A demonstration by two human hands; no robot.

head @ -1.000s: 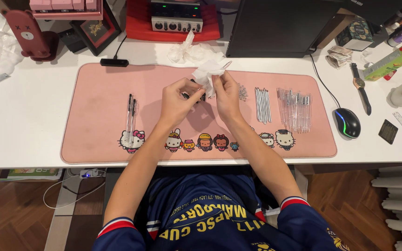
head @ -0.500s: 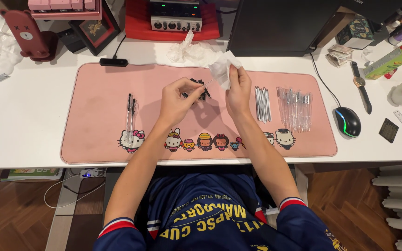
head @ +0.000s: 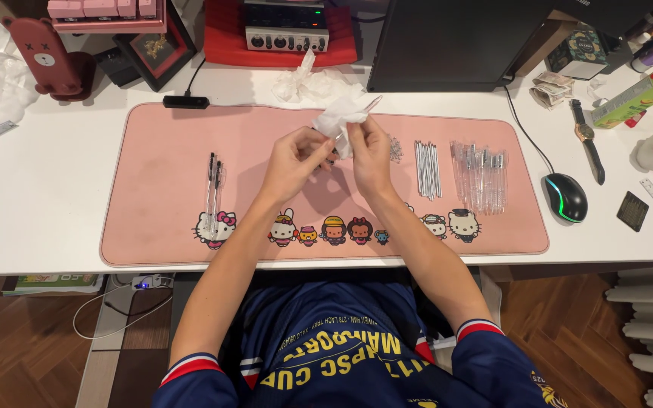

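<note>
White tissue (head: 339, 119) pinched in right hand (head: 369, 155) grip; left hand (head: 294, 159) fingers curled, contents unclear, both raised over pink mat (head: 160, 189).

A crumpled white tissue (head: 339, 119) is up off the pink desk mat (head: 160, 219), bunched loosely between both hands. A clear pen barrel (head: 357, 117) pokes through it, tilted, its tip pointing up and to the right past the tissue's edge. The barrel's lower end is hidden in the folds.
</note>
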